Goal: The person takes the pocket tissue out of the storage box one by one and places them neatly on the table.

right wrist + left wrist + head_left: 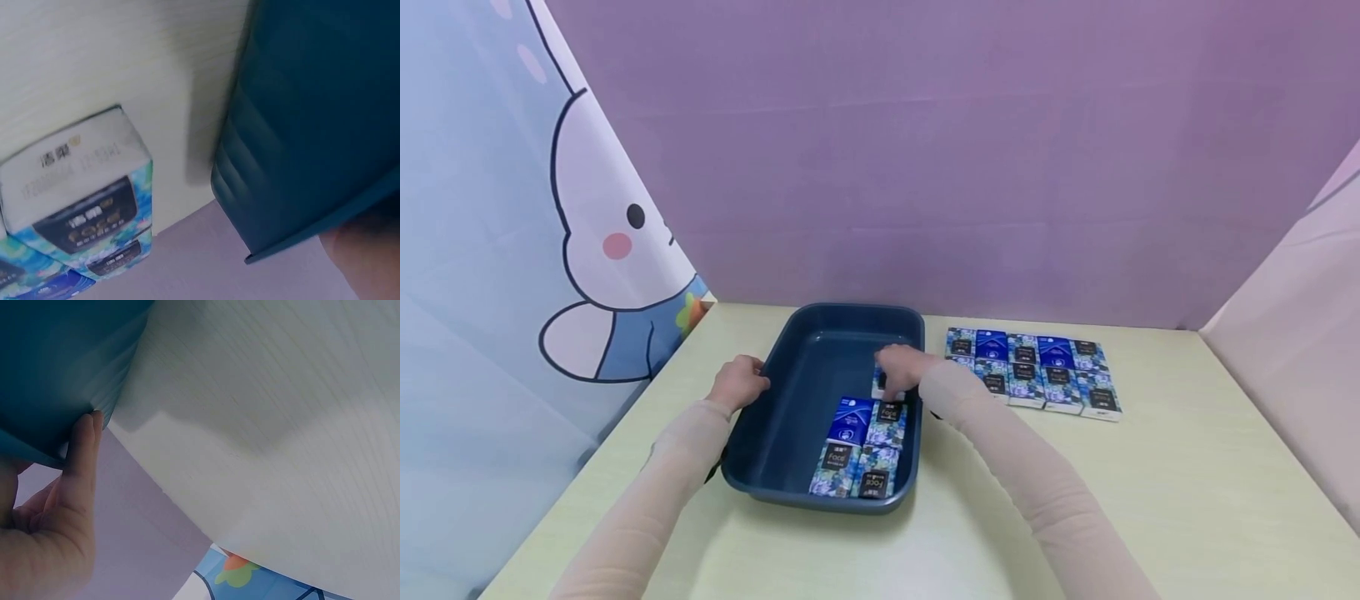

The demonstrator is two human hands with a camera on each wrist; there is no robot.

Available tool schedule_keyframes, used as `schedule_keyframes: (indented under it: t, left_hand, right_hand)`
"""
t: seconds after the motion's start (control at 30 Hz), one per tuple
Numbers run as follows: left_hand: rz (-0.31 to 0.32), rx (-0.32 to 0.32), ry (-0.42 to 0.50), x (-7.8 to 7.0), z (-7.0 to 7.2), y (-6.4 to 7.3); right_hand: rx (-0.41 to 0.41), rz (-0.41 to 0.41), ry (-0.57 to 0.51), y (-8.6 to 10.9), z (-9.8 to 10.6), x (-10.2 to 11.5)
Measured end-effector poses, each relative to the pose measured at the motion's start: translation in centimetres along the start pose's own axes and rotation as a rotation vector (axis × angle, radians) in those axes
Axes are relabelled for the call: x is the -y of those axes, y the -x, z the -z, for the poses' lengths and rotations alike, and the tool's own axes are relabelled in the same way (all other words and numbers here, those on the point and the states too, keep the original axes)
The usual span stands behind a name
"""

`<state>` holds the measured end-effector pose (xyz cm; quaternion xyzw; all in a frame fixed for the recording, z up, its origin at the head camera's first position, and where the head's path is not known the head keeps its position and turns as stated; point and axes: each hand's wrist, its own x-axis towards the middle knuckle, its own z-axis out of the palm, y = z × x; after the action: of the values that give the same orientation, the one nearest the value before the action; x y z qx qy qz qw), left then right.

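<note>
A dark blue rectangular plastic tub stands on the table. My left hand pinches its left rim, with fingers along the outer wall in the left wrist view. Inside the tub, my right hand holds a small tissue pack near the right wall, partly covering it. Nearer the front lie a plain blue tissue pack and flowered tissue packs, flat and side by side. The tub wall hides the right fingers in the right wrist view, where only part of the hand shows.
To the right of the tub, several more tissue packs lie in two rows on the pale wood-grain table. Their printed ends show close up in the right wrist view. A purple cloth hangs behind the table, and a cartoon-printed cloth at the left.
</note>
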<state>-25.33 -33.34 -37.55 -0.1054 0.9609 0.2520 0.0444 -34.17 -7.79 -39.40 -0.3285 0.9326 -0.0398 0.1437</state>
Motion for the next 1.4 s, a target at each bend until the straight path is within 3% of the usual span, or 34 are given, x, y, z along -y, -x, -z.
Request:
schedule_keyframes:
  t: [0.67,1.03,1.4]
  left_hand:
    - [-0.009,-0.002,-0.011,0.7,-0.4,-0.7]
    - [-0.011,-0.008,-0.011,0.5,-0.4,-0.5]
    - [-0.025,-0.008,-0.018,0.7,-0.3,-0.7]
  right_hand:
    - [-0.046,0.015,0.009,1.7,2.4,0.2]
    - [-0.074,0.072,0.063,3.2,4.3,0.5]
    - [-0.087,0.032,0.094,5.2,5.1,-0.1]
